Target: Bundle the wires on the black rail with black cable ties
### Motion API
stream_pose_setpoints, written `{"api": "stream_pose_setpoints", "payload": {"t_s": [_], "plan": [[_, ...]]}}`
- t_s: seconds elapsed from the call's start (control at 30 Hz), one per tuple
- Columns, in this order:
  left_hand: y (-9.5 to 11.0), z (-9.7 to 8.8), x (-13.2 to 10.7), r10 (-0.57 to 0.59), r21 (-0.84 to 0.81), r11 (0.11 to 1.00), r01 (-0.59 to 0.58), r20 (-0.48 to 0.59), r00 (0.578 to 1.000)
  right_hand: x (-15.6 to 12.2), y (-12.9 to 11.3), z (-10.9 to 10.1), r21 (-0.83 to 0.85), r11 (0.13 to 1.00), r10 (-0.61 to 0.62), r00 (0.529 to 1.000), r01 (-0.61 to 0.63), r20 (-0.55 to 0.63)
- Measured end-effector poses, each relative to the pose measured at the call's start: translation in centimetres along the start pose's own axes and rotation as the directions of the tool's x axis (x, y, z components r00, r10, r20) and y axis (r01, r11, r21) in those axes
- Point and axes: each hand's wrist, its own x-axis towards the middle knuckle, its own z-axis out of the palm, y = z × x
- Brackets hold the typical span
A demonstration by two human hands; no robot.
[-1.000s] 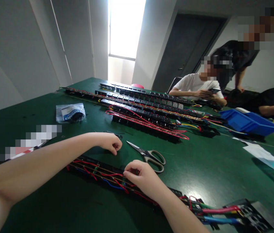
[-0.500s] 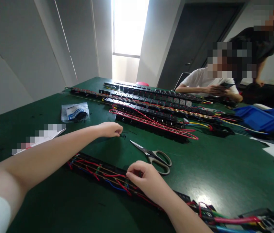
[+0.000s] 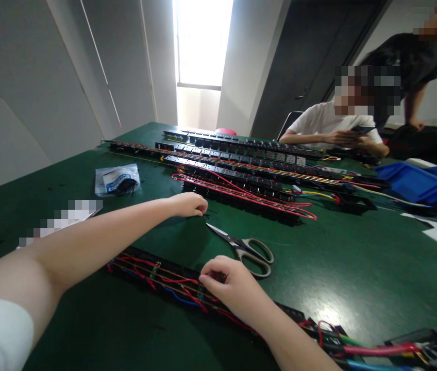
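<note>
My left hand (image 3: 191,204) reaches out over the table, its fingers pinched together at small black scraps beyond the scissors' tip. What lies between those fingers is too small to make out. My right hand (image 3: 232,286) rests over an open black power strip (image 3: 156,268) with red, blue and brown wires and small green boards. Its thumb and index finger close at the wires; their tips hide whatever they pinch. Grey-handled scissors (image 3: 241,247) lie between the two hands, blades pointing left.
Several wired power strips (image 3: 241,170) lie in rows across the far table. A plastic bag (image 3: 117,179) with black contents and a white paper (image 3: 72,216) are at left. Blue bins (image 3: 421,183) stand at right. A person with a dark device sits opposite; another stands behind.
My left hand has moved a little to the right, over the small black scraps, fingers still pinched. My right hand stays at the strip in nearly the same pose.
</note>
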Motion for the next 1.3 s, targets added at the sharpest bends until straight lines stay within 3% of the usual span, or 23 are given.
{"api": "stream_pose_setpoints", "payload": {"t_s": [0.1,0.2,0.3,0.4,0.5,0.63,0.8,0.9,1.0,1.13,1.3], "plan": [[-0.8,-1.3,-0.9,0.007,-0.007,1.000,-0.007,0.047,0.999,-0.1,-0.1,-0.1,-0.003,1.000,0.001,1.000,-0.001,0.010],[-2.9,-2.6,-3.0,-0.069,0.034,0.997,0.064,0.184,0.980,0.0,-0.1,-0.1,-0.015,1.000,0.002,1.000,-0.002,0.022],[-5.0,-3.1,-5.0,-0.228,0.128,0.972,0.196,0.324,0.918,0.1,-0.2,-0.1,-0.014,1.000,0.008,0.999,-0.007,0.032],[-6.0,-2.6,-6.1,-0.349,0.213,0.935,0.284,0.412,0.841,0.1,-0.2,-0.2,-0.001,1.000,0.010,0.999,-0.010,0.035],[-5.5,-1.9,-6.1,-0.349,0.198,0.936,0.289,0.445,0.824,0.1,-0.3,-0.2,0.001,1.000,0.003,0.999,-0.003,0.033],[-4.0,-1.4,-5.4,-0.252,0.071,0.967,0.244,0.372,0.893,0.1,-0.3,-0.1,-0.010,1.000,-0.003,1.000,0.003,0.031],[-3.5,-0.8,-4.4,-0.216,0.007,0.976,0.219,0.179,0.960,0.0,0.0,0.0,-0.013,1.000,-0.017,1.000,0.017,0.017],[-4.0,-0.4,-3.8,-0.266,0.016,0.964,0.265,0.084,0.960,0.1,-0.1,-0.1,-0.015,1.000,-0.024,1.000,0.024,0.015],[-4.0,-0.5,-3.2,-0.273,-0.012,0.961,0.275,0.082,0.958,0.1,-0.3,-0.1,-0.016,1.000,-0.022,1.000,0.022,0.015],[-2.9,-0.8,-2.2,-0.218,-0.054,0.973,0.222,0.075,0.973,0.2,-0.4,-0.2,-0.018,1.000,-0.009,1.000,0.010,0.025],[-1.1,-0.5,-0.3,-0.123,-0.069,0.990,0.121,-0.021,0.992,0.3,-0.2,-0.2,-0.014,1.000,-0.007,1.000,0.008,0.025]]}}
